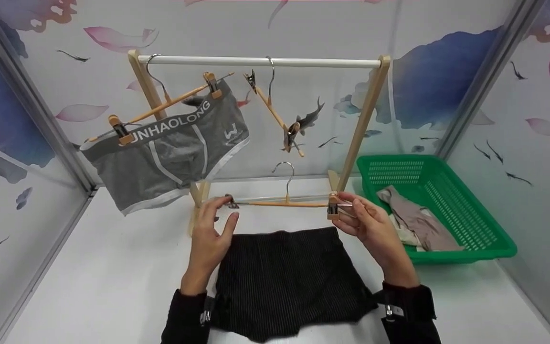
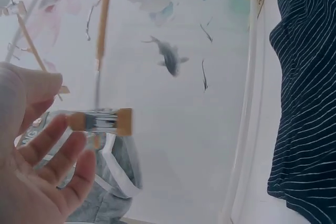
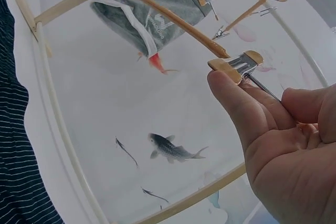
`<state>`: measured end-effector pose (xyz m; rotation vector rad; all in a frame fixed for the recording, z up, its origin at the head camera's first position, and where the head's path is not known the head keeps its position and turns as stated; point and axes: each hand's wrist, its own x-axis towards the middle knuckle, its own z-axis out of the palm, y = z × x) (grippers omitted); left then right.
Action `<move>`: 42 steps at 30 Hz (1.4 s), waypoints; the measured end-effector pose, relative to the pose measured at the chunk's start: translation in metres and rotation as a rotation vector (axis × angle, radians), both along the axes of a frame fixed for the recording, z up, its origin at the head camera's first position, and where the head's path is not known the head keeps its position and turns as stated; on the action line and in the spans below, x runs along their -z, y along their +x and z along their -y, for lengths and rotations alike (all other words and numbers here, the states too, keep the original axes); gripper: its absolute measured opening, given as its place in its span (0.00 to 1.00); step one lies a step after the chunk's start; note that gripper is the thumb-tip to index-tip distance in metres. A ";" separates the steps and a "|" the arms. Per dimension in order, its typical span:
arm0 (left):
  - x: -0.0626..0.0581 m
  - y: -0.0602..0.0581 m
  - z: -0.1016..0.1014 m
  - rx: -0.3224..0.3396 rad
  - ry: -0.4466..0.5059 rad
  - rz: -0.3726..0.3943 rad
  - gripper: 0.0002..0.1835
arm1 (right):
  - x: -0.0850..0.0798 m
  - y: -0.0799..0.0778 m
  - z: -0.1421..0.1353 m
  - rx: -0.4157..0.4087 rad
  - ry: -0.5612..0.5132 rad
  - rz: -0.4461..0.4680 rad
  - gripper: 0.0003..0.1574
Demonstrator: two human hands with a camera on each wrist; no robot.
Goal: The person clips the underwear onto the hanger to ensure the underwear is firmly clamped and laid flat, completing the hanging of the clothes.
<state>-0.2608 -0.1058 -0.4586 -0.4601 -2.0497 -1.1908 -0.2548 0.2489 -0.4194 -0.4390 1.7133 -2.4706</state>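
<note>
A wooden clip hanger (image 1: 287,204) with a metal hook is held level above dark striped shorts (image 1: 284,282), which lie flat on the white table. My right hand (image 1: 368,222) pinches the hanger's right end by its metal rod, fingers beside the right clip (image 3: 236,66). At the other end, my left hand (image 1: 213,234) has its thumb spread away from the fingers. Its fingertips are at the left clip (image 2: 102,121); whether they touch it I cannot tell. Both clips of this hanger carry no cloth.
Behind stands a wooden rack with a white rail (image 1: 303,62). Grey boxer briefs (image 1: 174,148) hang there from a clip hanger, beside a bare clip hanger (image 1: 272,110). A green basket (image 1: 485,229) at right holds crumpled pale clothes (image 1: 418,220). Printed panels enclose the table.
</note>
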 end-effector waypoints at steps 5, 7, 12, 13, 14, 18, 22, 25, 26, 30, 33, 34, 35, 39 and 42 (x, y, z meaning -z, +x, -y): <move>-0.001 0.000 0.002 0.047 0.096 0.087 0.28 | -0.001 0.002 -0.003 -0.011 -0.027 0.015 0.33; -0.002 0.001 0.003 0.120 0.158 0.146 0.28 | -0.001 0.003 -0.003 -0.017 -0.041 0.022 0.33; -0.004 0.002 0.007 0.286 0.290 0.274 0.25 | -0.001 0.005 -0.006 -0.022 -0.064 0.031 0.34; -0.004 0.002 0.008 0.306 0.305 0.297 0.24 | -0.001 0.005 -0.005 -0.023 -0.064 0.030 0.34; -0.004 0.003 0.009 0.322 0.317 0.317 0.24 | 0.000 0.005 -0.005 -0.026 -0.061 0.027 0.34; -0.005 0.003 0.012 0.331 0.331 0.362 0.22 | 0.001 0.005 -0.006 -0.050 -0.040 0.011 0.34; -0.009 0.004 0.015 0.335 0.365 0.374 0.21 | 0.003 0.003 -0.006 -0.096 -0.036 -0.007 0.32; -0.012 0.004 0.017 0.351 0.396 0.383 0.19 | 0.005 0.002 -0.007 -0.131 -0.048 -0.019 0.30; -0.012 0.004 0.018 0.355 0.405 0.391 0.19 | 0.005 0.001 -0.007 -0.140 -0.048 -0.024 0.29; -0.010 0.004 0.018 0.367 0.440 0.435 0.18 | 0.007 0.000 -0.008 -0.140 -0.036 -0.012 0.30; -0.008 0.002 0.018 0.367 0.440 0.482 0.19 | 0.008 -0.001 -0.007 -0.117 -0.030 0.017 0.34; -0.007 0.002 0.018 0.364 0.436 0.499 0.19 | 0.009 -0.001 -0.006 -0.103 -0.035 0.036 0.35; -0.006 0.001 0.017 0.360 0.432 0.517 0.20 | 0.010 -0.002 -0.005 -0.088 -0.036 0.053 0.35; -0.001 -0.002 0.016 0.318 0.410 0.574 0.21 | 0.014 -0.005 0.000 -0.032 -0.033 0.116 0.33; 0.003 -0.005 0.016 0.300 0.403 0.588 0.22 | 0.017 -0.008 0.004 0.004 0.021 0.130 0.32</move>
